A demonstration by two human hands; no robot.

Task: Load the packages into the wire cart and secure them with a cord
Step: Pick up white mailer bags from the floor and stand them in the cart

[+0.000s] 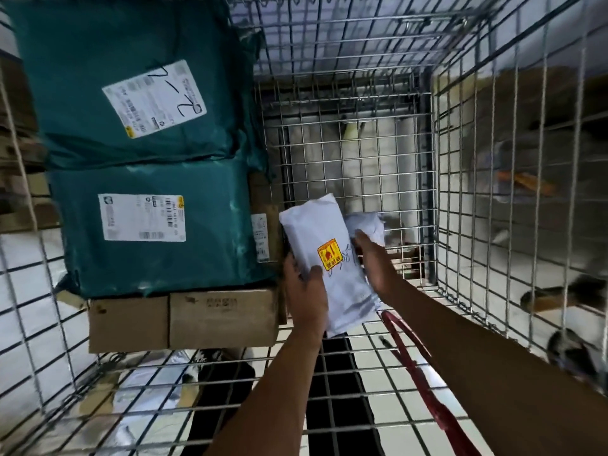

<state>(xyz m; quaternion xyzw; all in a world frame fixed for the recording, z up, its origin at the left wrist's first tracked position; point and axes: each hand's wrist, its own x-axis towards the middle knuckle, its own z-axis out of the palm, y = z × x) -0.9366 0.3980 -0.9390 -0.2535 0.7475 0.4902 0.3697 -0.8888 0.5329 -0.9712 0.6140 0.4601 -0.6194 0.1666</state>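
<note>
- White package [324,258] is held over the wire cart [355,153] interior, right of the stacked teal packages [144,192]
- Left hand [304,291] fingers are curled round its lower left edge
- Right hand [378,261] fingers are wrapped behind its right side
- Red cord [424,383] is draped over the near cart rim

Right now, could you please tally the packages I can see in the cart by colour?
Teal bags: 2, upper and lower
White mailers: 2, large and small, both in hand
Brown cardboard boxes: at least 2, front and upright
Total: 6
</note>
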